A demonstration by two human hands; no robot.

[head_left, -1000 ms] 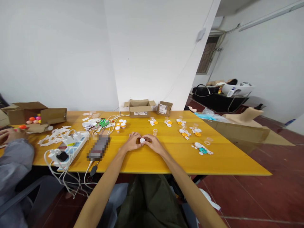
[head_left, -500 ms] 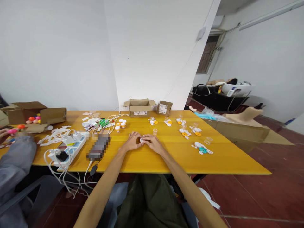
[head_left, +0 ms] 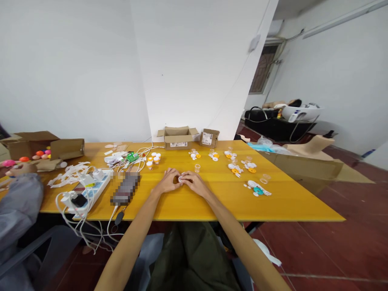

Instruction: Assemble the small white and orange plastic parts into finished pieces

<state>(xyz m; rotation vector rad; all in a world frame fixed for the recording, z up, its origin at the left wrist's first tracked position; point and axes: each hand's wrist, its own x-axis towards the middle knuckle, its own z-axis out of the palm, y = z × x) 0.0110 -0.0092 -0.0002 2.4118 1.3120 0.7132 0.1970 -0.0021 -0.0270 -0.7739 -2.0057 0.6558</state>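
Over the middle of the yellow table (head_left: 194, 206), my left hand (head_left: 167, 181) and my right hand (head_left: 195, 183) meet, both closed on one small round white plastic part (head_left: 181, 179). Fingertips cover much of it, so its exact kind does not show. Just beyond my right hand stands a clear plastic cup-like ring (head_left: 197, 168). Farther left sit several small white-and-orange assembled pieces (head_left: 153, 159) in a cluster.
Groups of loose white and orange parts (head_left: 235, 167) and a teal disc (head_left: 258, 190) lie to the right. Cardboard boxes (head_left: 177, 138) stand by the wall. A power strip (head_left: 97, 190), cables and a pixelated phone-like object (head_left: 125, 189) lie left. A co-worker's sleeve (head_left: 22, 202) is far left.
My hands keep nearly the same pose around the white part. At the far left, the co-worker's hand has shifted, and the pink and orange balls by it have moved left.
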